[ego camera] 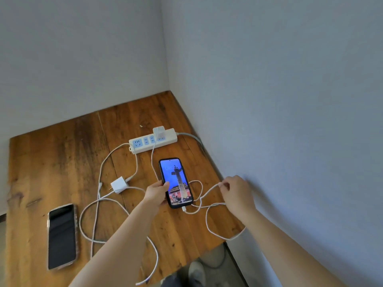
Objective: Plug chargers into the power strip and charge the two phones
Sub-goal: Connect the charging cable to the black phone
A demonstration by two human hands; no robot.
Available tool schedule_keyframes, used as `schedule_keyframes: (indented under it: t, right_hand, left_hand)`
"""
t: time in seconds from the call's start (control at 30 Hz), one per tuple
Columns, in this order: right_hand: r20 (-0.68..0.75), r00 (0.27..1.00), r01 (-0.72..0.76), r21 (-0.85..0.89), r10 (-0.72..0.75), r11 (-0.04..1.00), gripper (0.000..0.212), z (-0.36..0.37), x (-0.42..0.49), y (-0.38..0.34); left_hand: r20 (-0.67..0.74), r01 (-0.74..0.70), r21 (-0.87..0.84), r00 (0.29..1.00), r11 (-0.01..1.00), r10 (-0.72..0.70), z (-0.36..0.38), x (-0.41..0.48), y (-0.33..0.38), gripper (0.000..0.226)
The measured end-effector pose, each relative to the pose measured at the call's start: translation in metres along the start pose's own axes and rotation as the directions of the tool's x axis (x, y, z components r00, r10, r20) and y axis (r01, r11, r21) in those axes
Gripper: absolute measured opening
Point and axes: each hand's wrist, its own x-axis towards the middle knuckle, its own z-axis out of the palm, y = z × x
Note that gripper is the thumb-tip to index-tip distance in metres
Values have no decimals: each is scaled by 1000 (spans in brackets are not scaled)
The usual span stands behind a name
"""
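Observation:
A white power strip (pixel 153 140) lies on the wooden table (pixel 62 154) near the corner, with one white charger (pixel 158 131) plugged into it. That charger's white cable (pixel 209 216) runs in loops to the bottom of a lit phone (pixel 176 183). My left hand (pixel 157 190) holds this phone by its left edge. My right hand (pixel 235 188) pinches the cable to the right of the phone. A second white charger (pixel 119 184) lies loose on the table with its own cable (pixel 97 220). A dark-screened phone (pixel 61 236) lies at the front left.
Two grey walls meet behind the power strip, and the right wall runs close along the table's right edge. The strip's grey cord (pixel 192 137) leads off toward the right wall. Below the table's front edge, a shoe (pixel 196 270) and floor show.

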Motion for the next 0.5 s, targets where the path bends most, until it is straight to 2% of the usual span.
schedule_keyframes:
  t: [0.03, 0.17, 0.27, 0.4, 0.5]
  right_hand:
    - [33, 999, 14, 18, -15, 1000, 15, 8, 2, 3]
    - [192, 981, -17, 47, 8, 999, 38, 34, 4, 14]
    - [215, 977, -18, 74, 2, 997, 45, 45, 8, 16]
    - [164, 986, 3, 114, -22, 993, 40, 54, 10, 7]
    - [138, 987, 67, 84, -79, 994, 31, 56, 16, -4]
  left_hand:
    - [-5, 22, -11, 1000, 1000, -22, 5, 8, -7, 40]
    - [13, 73, -69, 997, 995, -72, 19, 25, -29, 46]
    - [-12, 74, -71, 997, 995, -75, 22, 30, -40, 46]
    - [-72, -22, 143, 997, 990, 33, 25, 23, -42, 48]
    - [-56, -90, 273, 992, 958, 109, 23, 13, -37, 42]
